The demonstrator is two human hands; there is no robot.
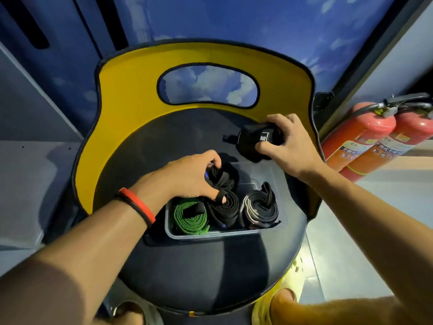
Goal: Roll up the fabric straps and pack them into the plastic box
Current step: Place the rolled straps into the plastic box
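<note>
A clear plastic box (210, 234) stands on a dark round chair seat (187, 266). Along its near side lie a green rolled strap (190, 218), a black rolled strap (228, 211) and a grey-and-black rolled strap (260, 206). My left hand (187, 177) reaches into the box's far left part and grips another black rolled strap (222, 178). My right hand (289, 143) is beyond the box, fingers curled round a black strap bundle (254, 139) with a small white label, resting on the seat.
The chair has a yellow backrest (131, 95) with an oval cut-out, close behind the hands. Two red fire extinguishers (365, 139) lean at the right. Grey floor surrounds the chair; blue wall panels stand behind. My feet show at the bottom edge.
</note>
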